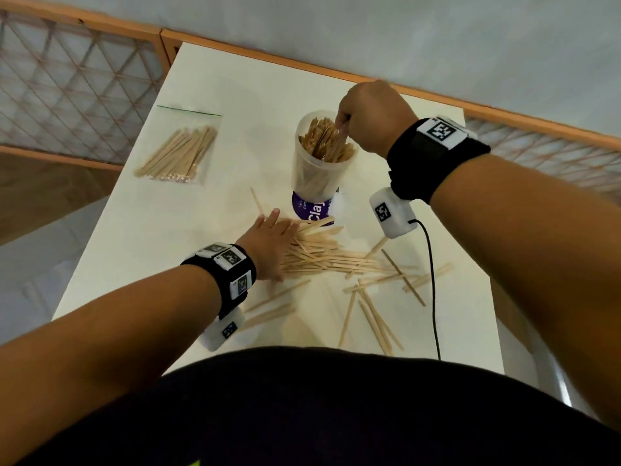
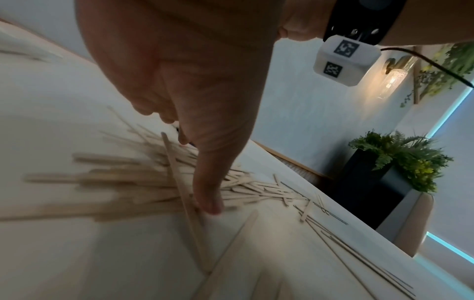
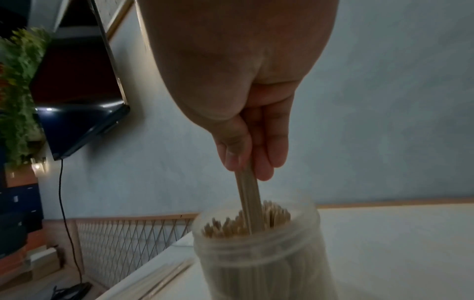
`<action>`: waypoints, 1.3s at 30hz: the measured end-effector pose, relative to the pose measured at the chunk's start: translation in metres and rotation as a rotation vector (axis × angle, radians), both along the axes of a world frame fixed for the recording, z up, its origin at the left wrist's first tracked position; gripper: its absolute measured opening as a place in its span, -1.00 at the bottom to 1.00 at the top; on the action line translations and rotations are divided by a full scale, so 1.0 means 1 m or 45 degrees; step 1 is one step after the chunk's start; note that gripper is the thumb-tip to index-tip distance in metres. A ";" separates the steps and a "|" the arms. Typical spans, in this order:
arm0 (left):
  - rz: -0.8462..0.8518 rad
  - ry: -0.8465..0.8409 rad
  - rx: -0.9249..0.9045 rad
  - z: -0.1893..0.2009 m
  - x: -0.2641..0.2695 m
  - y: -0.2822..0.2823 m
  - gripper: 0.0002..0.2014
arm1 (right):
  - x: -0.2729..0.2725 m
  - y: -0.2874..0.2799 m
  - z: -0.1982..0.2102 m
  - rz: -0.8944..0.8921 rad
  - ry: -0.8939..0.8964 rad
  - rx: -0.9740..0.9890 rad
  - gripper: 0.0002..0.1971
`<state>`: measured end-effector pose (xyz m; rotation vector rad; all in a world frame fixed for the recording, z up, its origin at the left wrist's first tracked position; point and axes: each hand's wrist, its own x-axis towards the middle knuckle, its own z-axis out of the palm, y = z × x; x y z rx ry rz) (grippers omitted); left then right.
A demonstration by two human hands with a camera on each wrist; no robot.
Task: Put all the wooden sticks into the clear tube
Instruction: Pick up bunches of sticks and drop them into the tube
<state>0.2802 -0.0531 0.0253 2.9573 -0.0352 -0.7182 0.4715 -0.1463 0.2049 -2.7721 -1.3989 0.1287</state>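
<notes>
The clear tube [image 1: 316, 173] [image 3: 259, 257] stands upright mid-table, packed with wooden sticks [image 1: 326, 141], a purple label near its base. My right hand [image 1: 366, 116] [image 3: 251, 158] hovers over its mouth and pinches a few sticks [image 3: 250, 205] whose lower ends are inside the tube. A loose pile of sticks [image 1: 322, 257] [image 2: 143, 182] lies on the white table [image 1: 215, 95] in front of the tube. My left hand [image 1: 270, 245] [image 2: 205, 182] lies flat on the pile's left end, fingers straight, thumb tip on the table.
A clear zip bag of sticks [image 1: 183, 151] lies at the table's back left. Scattered sticks [image 1: 376, 311] reach toward the near edge. A black cable [image 1: 433, 290] hangs from my right wrist across the table. A wooden lattice rail [image 1: 67, 85] borders the far side.
</notes>
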 end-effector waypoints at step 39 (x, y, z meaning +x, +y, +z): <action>0.816 -0.413 -0.831 0.050 -0.005 0.006 -0.79 | -0.093 -0.088 -0.099 -0.577 0.903 0.762 -0.57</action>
